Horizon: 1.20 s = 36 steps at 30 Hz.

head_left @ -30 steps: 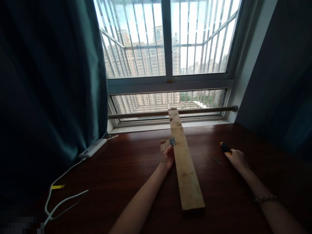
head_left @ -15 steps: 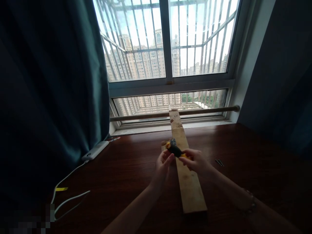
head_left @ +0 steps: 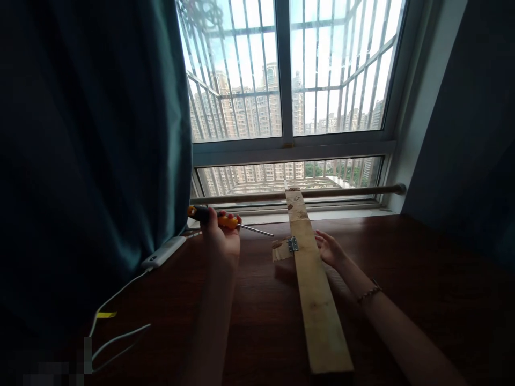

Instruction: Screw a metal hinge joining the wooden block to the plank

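Note:
My left hand [head_left: 222,236] is closed around the yellow and black handle of a screwdriver [head_left: 229,220], whose metal shaft points right, towards a hinge. That small metal hinge [head_left: 293,244] lies across the left edge of a long wooden board [head_left: 317,300] and a short wooden piece [head_left: 281,251] beside it. At the board's right edge is my right hand [head_left: 329,250], fingers stretched out and holding nothing; whether its fingertips touch the board I cannot tell. The screws seen earlier on the table are hidden now, behind my right arm or hand.
The dark wooden tabletop [head_left: 257,321] reaches to a barred window, with a rail [head_left: 354,191] at the board's far end. On the left stand a dark curtain [head_left: 120,134], a white power strip [head_left: 164,253] and a loose white cable [head_left: 120,333].
The screwdriver went from my right hand to my left and was lifted leftwards. My right hand came over from the right, then moved to the board's right edge. The view tilted slightly.

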Each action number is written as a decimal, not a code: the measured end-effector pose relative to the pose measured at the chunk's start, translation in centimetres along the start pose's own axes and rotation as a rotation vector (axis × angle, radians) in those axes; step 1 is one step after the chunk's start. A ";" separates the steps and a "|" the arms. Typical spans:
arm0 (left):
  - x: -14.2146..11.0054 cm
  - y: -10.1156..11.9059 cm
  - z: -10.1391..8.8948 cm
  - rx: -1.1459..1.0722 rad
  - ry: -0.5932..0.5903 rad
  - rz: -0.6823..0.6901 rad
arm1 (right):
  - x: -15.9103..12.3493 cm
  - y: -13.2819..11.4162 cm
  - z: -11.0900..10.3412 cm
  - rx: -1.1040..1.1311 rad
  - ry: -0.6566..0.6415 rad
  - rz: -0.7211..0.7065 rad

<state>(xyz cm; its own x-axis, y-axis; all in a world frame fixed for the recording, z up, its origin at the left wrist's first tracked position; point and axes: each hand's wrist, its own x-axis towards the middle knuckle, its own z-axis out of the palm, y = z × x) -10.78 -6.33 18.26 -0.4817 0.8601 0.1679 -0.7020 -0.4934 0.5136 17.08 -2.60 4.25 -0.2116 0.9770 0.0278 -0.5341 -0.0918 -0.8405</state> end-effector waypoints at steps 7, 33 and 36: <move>1.8 -0.8 1.4 -0.045 0.060 -0.099 | -0.4 3.5 0.8 0.016 -0.254 0.357; 3.7 -3.0 -1.9 0.897 -0.208 -0.219 | 2.4 0.4 7.5 -1.947 -0.227 -0.440; 4.6 -5.8 -3.7 1.050 -0.268 -0.443 | 2.6 0.4 6.7 -1.818 -0.220 -0.444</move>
<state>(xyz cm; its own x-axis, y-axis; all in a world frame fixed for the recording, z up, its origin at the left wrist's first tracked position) -10.87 0.03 12.96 -0.0900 0.9917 -0.0922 0.0573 0.0975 0.9936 10.80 -1.40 7.62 -0.4859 0.8168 0.3110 0.7983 0.5596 -0.2227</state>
